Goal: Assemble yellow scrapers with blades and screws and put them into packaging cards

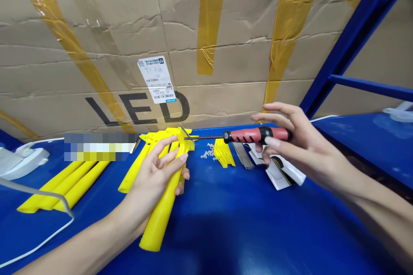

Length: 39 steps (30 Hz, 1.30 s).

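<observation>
My left hand (161, 169) is wrapped round a yellow plastic scraper (161, 219), its tubular handle slanting down toward me. A thin metal blade edge shows at its head, above my fingers. My right hand (300, 139) grips a red and black screwdriver (248, 135) between thumb and fingers, the upper fingers loosely raised. The screwdriver lies level and its shaft points left at the scraper's head; whether the tip sits in a screw cannot be made out. Beyond the hands are small loose screws (209, 152) and a stack of yellow plates (223, 153).
More yellow handles (135, 172) lie behind my left hand, and others (69, 184) farther left. Grey metal strips (242, 155) and white packets (279, 174) rest on the blue table (226, 232). A large cardboard box (232, 86) stands behind. A white cable (38, 247) crosses the left.
</observation>
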{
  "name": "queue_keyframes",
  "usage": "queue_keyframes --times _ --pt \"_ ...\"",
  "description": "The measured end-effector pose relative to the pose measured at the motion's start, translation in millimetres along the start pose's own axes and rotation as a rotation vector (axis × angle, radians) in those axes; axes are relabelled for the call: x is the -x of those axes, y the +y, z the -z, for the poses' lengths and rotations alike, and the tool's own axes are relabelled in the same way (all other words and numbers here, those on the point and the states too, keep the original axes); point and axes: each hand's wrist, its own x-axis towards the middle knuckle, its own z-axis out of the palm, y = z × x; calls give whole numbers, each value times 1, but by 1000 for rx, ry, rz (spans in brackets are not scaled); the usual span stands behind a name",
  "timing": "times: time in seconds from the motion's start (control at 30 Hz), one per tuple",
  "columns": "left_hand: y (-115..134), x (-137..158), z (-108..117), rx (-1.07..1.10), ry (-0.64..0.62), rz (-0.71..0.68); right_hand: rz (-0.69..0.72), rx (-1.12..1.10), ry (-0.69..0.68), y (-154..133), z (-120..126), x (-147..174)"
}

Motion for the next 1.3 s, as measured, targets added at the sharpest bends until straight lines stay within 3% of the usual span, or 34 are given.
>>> queue_keyframes --times 0.2,0.37,0.53,0.7,0.87,1.03,1.2,1.3 --pt "-3 -2 1 2 -18 12 6 154 157 0 -2 1" --pt "-4 -2 -1 3 -6 25 25 17 1 -1 1 0" --pt "-2 0 -5 12 17 43 27 192 141 0 1 -1" --pt "-2 0 -1 -21 8 17 60 56 -16 -2 2 0" --pt "-2 0 0 -34 -17 4 50 163 143 -4 -1 2" --pt "-1 -1 -1 -32 7 3 70 60 26 -3 0 1" --pt "-2 1 -1 -26 -6 13 66 135 179 -1 0 2" --pt "1 1 0 -33 -16 -13 73 50 62 -1 1 2"
